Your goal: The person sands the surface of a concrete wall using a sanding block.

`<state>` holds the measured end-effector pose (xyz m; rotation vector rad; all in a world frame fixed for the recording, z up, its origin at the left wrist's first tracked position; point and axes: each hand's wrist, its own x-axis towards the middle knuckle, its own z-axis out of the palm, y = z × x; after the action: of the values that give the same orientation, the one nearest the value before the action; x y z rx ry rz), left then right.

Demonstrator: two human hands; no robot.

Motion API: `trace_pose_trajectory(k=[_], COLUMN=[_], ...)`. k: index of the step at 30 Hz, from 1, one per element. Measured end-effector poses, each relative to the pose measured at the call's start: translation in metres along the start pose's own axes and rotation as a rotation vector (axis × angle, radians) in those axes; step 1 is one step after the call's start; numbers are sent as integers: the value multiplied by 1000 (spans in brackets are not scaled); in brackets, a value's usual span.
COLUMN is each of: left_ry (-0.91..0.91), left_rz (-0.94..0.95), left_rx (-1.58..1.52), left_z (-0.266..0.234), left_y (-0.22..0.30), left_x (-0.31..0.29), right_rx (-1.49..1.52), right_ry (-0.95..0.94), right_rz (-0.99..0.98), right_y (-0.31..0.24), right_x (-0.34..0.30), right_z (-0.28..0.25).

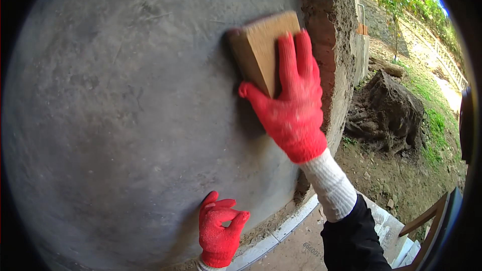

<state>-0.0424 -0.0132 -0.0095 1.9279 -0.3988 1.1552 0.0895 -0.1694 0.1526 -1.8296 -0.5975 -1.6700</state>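
My right hand, in a red glove with a white cuff, grips a wooden block. Its thumb lies along the near left side and its fingers reach over the outer face. The block rests tilted against the grey plastered wall, close to the wall's rough right edge. Lower down, my left hand, gloved in red too, is raised beside the wall's lower part. Its fingers are loosely bent and apart, and nothing shows between them. Whether its fingertips touch the wall I cannot tell.
A rough, unplastered edge borders the wall on the right. Below runs a pale curved tile strip. Outside stand a dark tree stump and a grassy slope. A wooden frame is at the lower right.
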Motion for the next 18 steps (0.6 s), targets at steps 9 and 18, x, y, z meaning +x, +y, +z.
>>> trace_pose_trajectory(k=[9, 18], left_ry=[-85, -81], left_rz=[-125, -135], left_rx=[-56, -19], left_z=[-5, 3], left_y=[4, -2], left_x=[-5, -9], right_rx=[-10, 1], right_ry=[-235, 159], right_rz=[-118, 64], right_y=[45, 16], right_x=[-274, 54], right_z=[-17, 1])
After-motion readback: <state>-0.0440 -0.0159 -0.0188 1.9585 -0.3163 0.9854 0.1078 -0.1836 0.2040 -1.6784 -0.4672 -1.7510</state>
